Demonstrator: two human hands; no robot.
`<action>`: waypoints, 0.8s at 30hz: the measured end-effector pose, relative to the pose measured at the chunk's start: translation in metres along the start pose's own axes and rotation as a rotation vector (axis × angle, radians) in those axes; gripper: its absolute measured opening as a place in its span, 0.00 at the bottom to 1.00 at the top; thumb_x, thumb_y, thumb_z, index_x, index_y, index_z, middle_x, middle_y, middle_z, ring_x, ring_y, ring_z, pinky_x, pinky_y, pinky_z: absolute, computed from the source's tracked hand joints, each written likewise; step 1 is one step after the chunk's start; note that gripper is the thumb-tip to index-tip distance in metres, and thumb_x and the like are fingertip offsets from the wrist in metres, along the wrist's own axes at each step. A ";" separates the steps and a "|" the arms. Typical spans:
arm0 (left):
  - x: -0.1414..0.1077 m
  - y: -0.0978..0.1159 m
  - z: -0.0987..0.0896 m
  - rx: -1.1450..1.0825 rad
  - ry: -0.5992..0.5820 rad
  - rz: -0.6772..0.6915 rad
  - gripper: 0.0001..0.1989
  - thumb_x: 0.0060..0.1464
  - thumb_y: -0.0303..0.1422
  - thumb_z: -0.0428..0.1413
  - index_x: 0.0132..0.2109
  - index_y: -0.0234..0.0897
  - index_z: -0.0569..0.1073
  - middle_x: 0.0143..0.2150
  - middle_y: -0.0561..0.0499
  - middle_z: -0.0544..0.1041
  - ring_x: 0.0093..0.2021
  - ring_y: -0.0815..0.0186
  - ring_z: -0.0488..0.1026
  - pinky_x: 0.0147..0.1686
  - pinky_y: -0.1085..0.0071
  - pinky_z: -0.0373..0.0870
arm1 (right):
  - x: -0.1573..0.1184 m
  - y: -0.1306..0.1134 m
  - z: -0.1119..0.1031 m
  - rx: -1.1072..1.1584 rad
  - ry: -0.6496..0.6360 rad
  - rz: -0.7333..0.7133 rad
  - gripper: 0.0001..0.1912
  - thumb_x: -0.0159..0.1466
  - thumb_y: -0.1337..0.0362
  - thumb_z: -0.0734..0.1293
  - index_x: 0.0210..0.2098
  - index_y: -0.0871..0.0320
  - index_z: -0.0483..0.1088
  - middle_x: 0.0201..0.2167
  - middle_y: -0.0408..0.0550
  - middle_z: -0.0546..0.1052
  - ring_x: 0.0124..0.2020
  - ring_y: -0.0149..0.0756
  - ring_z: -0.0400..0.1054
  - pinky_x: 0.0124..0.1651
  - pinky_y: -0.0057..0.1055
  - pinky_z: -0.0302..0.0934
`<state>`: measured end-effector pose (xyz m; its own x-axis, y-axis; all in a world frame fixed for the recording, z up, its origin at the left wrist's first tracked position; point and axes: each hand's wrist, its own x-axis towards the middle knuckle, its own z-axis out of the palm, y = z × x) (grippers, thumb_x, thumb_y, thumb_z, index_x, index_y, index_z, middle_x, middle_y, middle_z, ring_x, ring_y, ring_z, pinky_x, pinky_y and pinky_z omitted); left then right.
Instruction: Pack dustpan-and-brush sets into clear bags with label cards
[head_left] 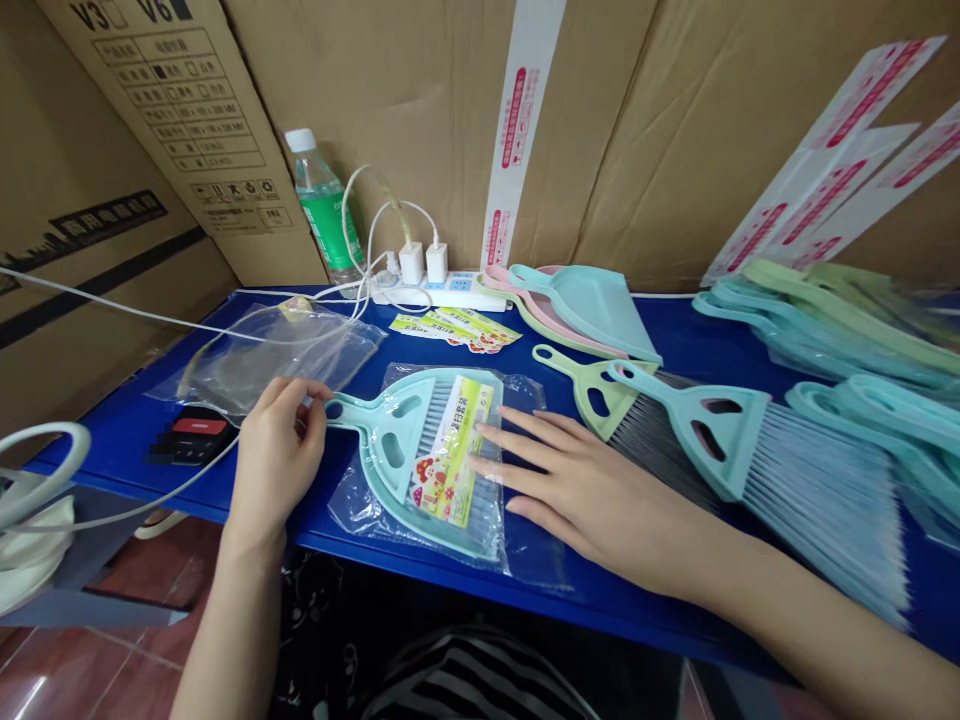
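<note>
A light blue dustpan (382, 493) with a matching hand brush (415, 425) nested in it lies in a clear plastic bag (534, 550) in front of me. A printed yellow-and-white card (455, 455) with a mushroom figure sits over the bristles, inside the bag as far as I can see. My left hand (276, 455) pinches the handle end at the left. Spread flat, the fingers of my right hand (592, 490) rest on the bag's right side, their tips near the card.
Loose green and blue brushes (720, 435) lie to the right, with stacked dustpans (600, 305) behind. Bagged sets (795, 330) fill the far right. Farther back are spare cards (457, 328), clear bags (300, 350), a power strip (465, 290) with cables and a bottle (328, 215).
</note>
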<state>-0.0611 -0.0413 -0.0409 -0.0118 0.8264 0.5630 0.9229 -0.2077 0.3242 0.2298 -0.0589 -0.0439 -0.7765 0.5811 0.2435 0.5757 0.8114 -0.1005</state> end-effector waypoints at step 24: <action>0.002 0.003 -0.001 -0.049 -0.055 -0.028 0.10 0.61 0.34 0.43 0.40 0.39 0.68 0.41 0.45 0.76 0.38 0.59 0.74 0.39 0.63 0.71 | -0.009 0.006 -0.003 -0.237 -0.031 -0.013 0.26 0.64 0.75 0.61 0.60 0.51 0.66 0.62 0.56 0.67 0.59 0.47 0.65 0.55 0.49 0.66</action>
<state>-0.0586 -0.0405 -0.0381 -0.0145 0.8596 0.5107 0.9028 -0.2084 0.3763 0.2404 -0.0596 -0.0441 -0.7898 0.5751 0.2133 0.6066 0.7839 0.1324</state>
